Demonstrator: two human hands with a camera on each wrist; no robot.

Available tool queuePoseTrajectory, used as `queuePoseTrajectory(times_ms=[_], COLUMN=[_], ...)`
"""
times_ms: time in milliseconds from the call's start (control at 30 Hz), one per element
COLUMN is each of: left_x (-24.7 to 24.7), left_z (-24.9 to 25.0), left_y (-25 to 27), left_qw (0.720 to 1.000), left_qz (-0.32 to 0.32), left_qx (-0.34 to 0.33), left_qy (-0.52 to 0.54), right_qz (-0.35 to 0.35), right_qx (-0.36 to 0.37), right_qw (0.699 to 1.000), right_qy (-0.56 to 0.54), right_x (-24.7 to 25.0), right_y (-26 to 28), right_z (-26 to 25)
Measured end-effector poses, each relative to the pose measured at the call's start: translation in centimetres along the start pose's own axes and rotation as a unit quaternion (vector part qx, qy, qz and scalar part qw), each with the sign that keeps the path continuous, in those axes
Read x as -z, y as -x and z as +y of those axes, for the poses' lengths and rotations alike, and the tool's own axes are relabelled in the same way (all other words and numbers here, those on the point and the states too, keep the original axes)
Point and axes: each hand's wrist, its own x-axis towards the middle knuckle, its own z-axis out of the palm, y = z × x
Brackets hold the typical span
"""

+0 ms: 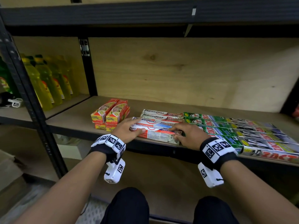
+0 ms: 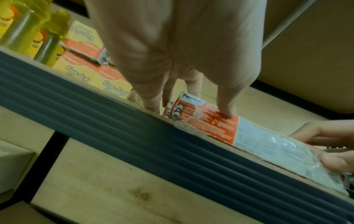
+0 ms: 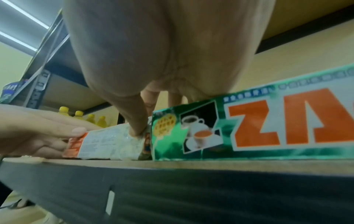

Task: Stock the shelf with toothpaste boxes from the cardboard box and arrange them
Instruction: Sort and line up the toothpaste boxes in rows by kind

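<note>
A red-and-white Pepsodent toothpaste box lies lengthwise along the front edge of the wooden shelf. My left hand grips its left end, with the thumb on the front face and the fingers curled over the end. My right hand grips its right end, thumb on the front face, right beside a green Zact box. Three more Pepsodent boxes lie in a row behind it.
Small orange-and-yellow boxes are stacked to the left. Several green Zact boxes fill the shelf to the right. Yellow bottles stand in the bay left of the black upright. The upper shelf hangs overhead. Bare board lies behind the boxes.
</note>
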Motion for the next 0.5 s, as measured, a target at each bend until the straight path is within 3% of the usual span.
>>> queuePoseTrajectory(times_ms=[500], left_x=[0.6], left_z=[1.0], left_y=[0.6], left_qw=[0.999], left_qz=[-0.025], left_qx=[-0.03], left_qy=[-0.024], right_qz=[-0.051], right_qx=[-0.025], right_qw=[0.998], right_qy=[0.027], right_x=[1.8], right_y=[-1.8], right_z=[0.1])
